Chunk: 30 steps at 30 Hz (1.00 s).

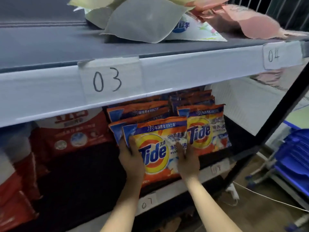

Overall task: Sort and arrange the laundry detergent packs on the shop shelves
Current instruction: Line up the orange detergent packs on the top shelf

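An orange Tide detergent pack (pixel 155 148) stands upright at the front of the lower shelf (pixel 175 191). My left hand (pixel 131 158) grips its left edge, thumb on the front. My right hand (pixel 188 158) lies flat against its right half, fingers straight. Several more Tide packs (pixel 138 111) stand in a row behind it. A second row of Tide packs (pixel 206 129) stands beside it on the right.
Red detergent packs (pixel 73 133) fill the lower shelf's left side. The upper shelf (pixel 50 86), labelled 03 and 04, carries loose grey, cream and pink packs (pixel 142 20). A black shelf post (pixel 275 118) runs at the right, with stacked blue crates (pixel 294 158) beyond it.
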Each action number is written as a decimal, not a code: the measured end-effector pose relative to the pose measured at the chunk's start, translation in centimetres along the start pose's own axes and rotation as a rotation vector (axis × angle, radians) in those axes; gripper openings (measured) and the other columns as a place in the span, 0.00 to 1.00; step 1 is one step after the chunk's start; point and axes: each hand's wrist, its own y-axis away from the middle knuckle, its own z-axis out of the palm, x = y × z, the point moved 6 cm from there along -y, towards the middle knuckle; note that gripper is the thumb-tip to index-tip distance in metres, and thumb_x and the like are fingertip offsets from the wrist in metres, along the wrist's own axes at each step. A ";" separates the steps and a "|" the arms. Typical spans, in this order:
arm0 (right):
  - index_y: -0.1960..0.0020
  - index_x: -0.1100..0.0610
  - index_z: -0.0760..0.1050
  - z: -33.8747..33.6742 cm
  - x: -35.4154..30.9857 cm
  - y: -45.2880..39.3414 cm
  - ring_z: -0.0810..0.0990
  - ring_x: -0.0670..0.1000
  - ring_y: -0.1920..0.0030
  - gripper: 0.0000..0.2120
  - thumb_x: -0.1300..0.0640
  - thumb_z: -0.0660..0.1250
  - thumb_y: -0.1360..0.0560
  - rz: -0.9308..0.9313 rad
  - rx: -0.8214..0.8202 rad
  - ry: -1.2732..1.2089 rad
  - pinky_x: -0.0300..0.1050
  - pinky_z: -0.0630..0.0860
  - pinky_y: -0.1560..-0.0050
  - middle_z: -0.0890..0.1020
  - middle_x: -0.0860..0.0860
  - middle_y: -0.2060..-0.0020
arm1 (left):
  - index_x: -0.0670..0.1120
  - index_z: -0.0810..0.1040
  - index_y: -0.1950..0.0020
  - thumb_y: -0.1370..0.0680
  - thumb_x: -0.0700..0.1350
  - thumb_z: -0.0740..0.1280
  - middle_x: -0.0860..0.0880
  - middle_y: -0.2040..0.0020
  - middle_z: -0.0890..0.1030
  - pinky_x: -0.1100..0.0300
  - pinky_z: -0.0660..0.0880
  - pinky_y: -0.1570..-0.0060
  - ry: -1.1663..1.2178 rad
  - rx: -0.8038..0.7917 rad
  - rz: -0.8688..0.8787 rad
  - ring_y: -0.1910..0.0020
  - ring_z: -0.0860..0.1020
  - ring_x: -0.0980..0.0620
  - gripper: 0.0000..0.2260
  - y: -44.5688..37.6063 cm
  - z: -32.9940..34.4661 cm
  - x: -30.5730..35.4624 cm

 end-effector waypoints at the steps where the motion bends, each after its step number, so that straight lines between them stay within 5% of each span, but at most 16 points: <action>1: 0.27 0.60 0.62 -0.1 -0.1 0.1 0.79 0.59 0.45 0.25 0.50 0.58 0.20 -0.030 0.030 0.037 0.45 0.72 0.55 0.80 0.58 0.43 | 0.36 0.73 0.37 0.20 0.51 0.57 0.53 0.63 0.78 0.72 0.70 0.66 -0.010 0.009 0.017 0.66 0.77 0.68 0.21 0.0 0.1 0.0; 4: 0.27 0.61 0.62 -0.1 -0.3 0.1 0.79 0.60 0.45 0.26 0.50 0.58 0.21 -0.074 0.076 0.098 0.43 0.68 0.59 0.80 0.60 0.43 | 0.37 0.72 0.36 0.20 0.59 0.55 0.58 0.64 0.76 0.69 0.71 0.67 -0.024 0.012 0.049 0.66 0.78 0.66 0.28 0.0 0.0 0.2; 12: 0.24 0.59 0.55 0.2 -0.7 -0.4 0.74 0.59 0.36 0.29 0.45 0.54 0.20 -0.108 -0.081 0.155 0.51 0.74 0.47 0.71 0.58 0.32 | 0.39 0.69 0.30 0.18 0.42 0.57 0.61 0.60 0.76 0.78 0.69 0.64 -0.235 -0.018 0.028 0.64 0.76 0.73 0.17 2.2 -0.9 1.4; 17: 0.28 0.61 0.63 -1.1 -0.8 0.7 0.70 0.62 0.36 0.24 0.53 0.60 0.21 -0.147 -0.061 0.142 0.53 0.71 0.41 0.71 0.61 0.35 | 0.41 0.71 0.32 0.18 0.46 0.58 0.44 0.38 0.76 0.63 0.67 0.45 -0.497 -0.152 -0.025 0.38 0.74 0.46 0.16 3.0 -3.5 1.1; 20: 0.31 0.65 0.65 -1.9 -0.4 4.5 0.70 0.64 0.38 0.23 0.57 0.64 0.23 -0.214 -0.017 0.186 0.56 0.71 0.40 0.71 0.65 0.37 | 0.46 0.70 0.32 0.18 0.48 0.57 0.44 0.35 0.72 0.55 0.69 0.43 -0.723 -0.219 -0.077 0.35 0.70 0.45 0.15 4.7 -6.5 0.6; 23: 0.36 0.66 0.69 -0.5 -1.2 9.4 0.69 0.63 0.36 0.19 0.58 0.64 0.23 -0.337 -0.114 0.371 0.54 0.66 0.35 0.74 0.63 0.40 | 0.45 0.73 0.35 0.19 0.45 0.59 0.43 0.38 0.74 0.54 0.71 0.45 -0.919 -0.277 0.094 0.39 0.72 0.44 0.14 7.2 -10.2 0.8; 26: 0.39 0.66 0.72 2.4 -3.3 14.5 0.75 0.62 0.43 0.17 0.61 0.66 0.25 -0.549 -0.254 0.347 0.54 0.72 0.41 0.77 0.61 0.47 | 0.45 0.77 0.40 0.21 0.45 0.63 0.45 0.46 0.78 0.51 0.74 0.51 -1.147 -0.374 0.275 0.46 0.76 0.44 0.11 9.2 -13.7 2.1; 30: 0.30 0.59 0.67 5.6 -9.3 21.3 0.71 0.53 0.35 0.21 0.57 0.62 0.22 -0.847 -0.498 0.320 0.44 0.67 0.34 0.74 0.53 0.38 | 0.46 0.82 0.52 0.29 0.45 0.73 0.50 0.56 0.81 0.56 0.77 0.63 -1.271 -0.400 0.528 0.57 0.80 0.49 0.07 9.5 -18.9 5.6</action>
